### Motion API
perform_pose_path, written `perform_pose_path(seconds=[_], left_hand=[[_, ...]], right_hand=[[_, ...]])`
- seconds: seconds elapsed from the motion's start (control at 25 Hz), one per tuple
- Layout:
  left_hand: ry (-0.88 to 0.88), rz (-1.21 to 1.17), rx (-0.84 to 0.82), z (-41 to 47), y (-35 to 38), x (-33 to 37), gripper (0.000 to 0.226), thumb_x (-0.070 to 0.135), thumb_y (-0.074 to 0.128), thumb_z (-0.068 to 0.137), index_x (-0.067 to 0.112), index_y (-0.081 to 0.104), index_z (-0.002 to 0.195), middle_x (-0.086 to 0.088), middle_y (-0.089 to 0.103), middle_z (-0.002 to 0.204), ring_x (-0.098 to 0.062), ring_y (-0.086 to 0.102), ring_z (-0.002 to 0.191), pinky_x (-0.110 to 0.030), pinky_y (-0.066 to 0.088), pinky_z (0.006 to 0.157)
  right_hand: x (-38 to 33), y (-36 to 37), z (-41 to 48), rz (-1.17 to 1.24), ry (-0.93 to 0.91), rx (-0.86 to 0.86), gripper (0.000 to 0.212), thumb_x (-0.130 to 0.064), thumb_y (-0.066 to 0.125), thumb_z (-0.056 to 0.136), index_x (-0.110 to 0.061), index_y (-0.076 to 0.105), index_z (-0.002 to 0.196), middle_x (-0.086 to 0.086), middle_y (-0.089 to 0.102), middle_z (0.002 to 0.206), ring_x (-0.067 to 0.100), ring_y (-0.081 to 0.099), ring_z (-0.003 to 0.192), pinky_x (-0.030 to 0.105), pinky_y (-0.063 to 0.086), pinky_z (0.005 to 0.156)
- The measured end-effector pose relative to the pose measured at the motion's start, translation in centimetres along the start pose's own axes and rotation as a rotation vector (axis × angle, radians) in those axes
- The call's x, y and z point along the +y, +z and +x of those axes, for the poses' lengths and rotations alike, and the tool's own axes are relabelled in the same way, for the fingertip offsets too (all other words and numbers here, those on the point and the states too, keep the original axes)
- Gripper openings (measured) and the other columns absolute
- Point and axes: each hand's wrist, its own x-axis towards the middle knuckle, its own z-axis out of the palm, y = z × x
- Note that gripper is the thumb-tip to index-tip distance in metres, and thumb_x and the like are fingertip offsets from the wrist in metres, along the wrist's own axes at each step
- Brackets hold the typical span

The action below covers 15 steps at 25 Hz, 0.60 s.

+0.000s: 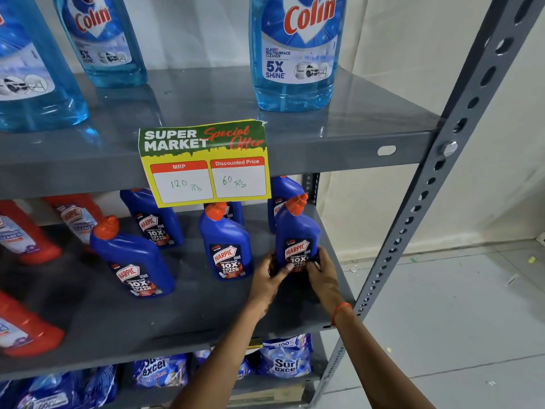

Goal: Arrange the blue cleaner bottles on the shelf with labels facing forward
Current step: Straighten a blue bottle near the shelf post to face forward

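Observation:
Several blue Harpic cleaner bottles with orange caps stand on the grey middle shelf [182, 314]. My left hand [267, 280] and my right hand [323, 274] both grip the base of the rightmost front bottle [296, 231], which stands upright with its label facing me. A second bottle [225, 243] stands just left of it, a third [132, 258] further left; both show their labels. More blue bottles [153, 216] stand behind, partly hidden by the price card.
A yellow price card [206, 163] hangs from the upper shelf edge. Colin cleaner bottles [295, 51] stand on the upper shelf. Red bottles [26, 237] fill the left side. Surf Excel packs [287, 358] lie below. A perforated steel post [427, 208] stands at right.

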Motion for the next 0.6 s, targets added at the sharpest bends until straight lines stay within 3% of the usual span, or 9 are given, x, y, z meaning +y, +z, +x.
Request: perform_pose_path(seconds=[0.12,0.24,0.4,0.52,0.6], left_hand=[[-0.010,0.078,-0.021,0.4,-0.5,-0.5,0.031,0.015,0.068,0.081,0.022,0.056,0.108,0.002,0.065,0.105,0.009,0.060,0.089,-0.001,0.045,0.070],[0.004,0.173,-0.014,0.3,-0.7,-0.6,0.032,0.014,0.069,0.080,0.015,0.057,0.110,-0.007,0.066,0.110,-0.005,0.061,0.092,-0.004,0.046,0.072],[0.035,0.338,-0.026,-1.3,-0.8,-1.2,0.039,0.021,0.070,0.079,0.008,0.057,0.114,-0.011,0.067,0.113,-0.020,0.061,0.102,-0.026,0.047,0.085],[0.070,0.362,0.004,-3.6,-0.4,-1.7,0.038,0.020,0.071,0.078,0.009,0.058,0.113,-0.008,0.067,0.108,-0.016,0.061,0.097,-0.013,0.046,0.077],[0.085,0.353,0.016,-5.0,0.0,-1.9,0.038,0.019,0.071,0.078,0.008,0.058,0.112,-0.011,0.069,0.106,-0.016,0.062,0.094,-0.008,0.045,0.072]], right_hand=[[0.4,-0.4,0.0,-0.093,0.005,0.013,0.032,0.009,0.045,0.082,-0.001,0.054,0.110,0.017,0.062,0.101,0.028,0.057,0.093,0.035,0.046,0.079],[0.1,-0.4,-0.5,-0.152,0.003,0.020,0.032,0.009,0.043,0.082,-0.001,0.054,0.110,0.020,0.062,0.105,0.031,0.056,0.096,0.042,0.048,0.086],[0.3,-0.9,-2.7,-0.167,0.053,0.020,0.033,0.008,0.038,0.085,-0.005,0.051,0.113,0.011,0.059,0.102,0.028,0.056,0.097,0.034,0.044,0.079],[0.8,-1.7,-4.9,-0.196,0.050,0.020,0.037,0.006,0.037,0.086,-0.007,0.047,0.119,0.001,0.053,0.102,0.021,0.052,0.092,0.027,0.040,0.076],[0.8,-2.2,-6.2,-0.157,0.026,0.041,0.039,0.009,0.037,0.084,-0.004,0.048,0.118,0.003,0.055,0.100,0.020,0.052,0.089,0.015,0.042,0.069]])
